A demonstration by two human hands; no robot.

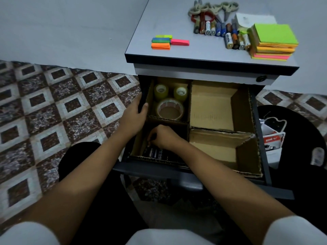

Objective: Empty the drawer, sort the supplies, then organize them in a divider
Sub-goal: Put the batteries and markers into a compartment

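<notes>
Dim, even indoor light — drawer [150, 169] interior shadowed; wide-angle bending at edges — scissors [228, 7] softly blurred.

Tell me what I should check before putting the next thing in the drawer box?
1. Open drawer: ok.
2. Steadying left hand grips the drawer's side: ok.
3. Three tape rolls together in the back-left compartment: ok.
4. Free right-side compartments: ok.
5. Empty right hand: cannot tell, its fingers curl over dark items.
6. Sorted batteries and scissors on the cabinet top: ok.
</notes>
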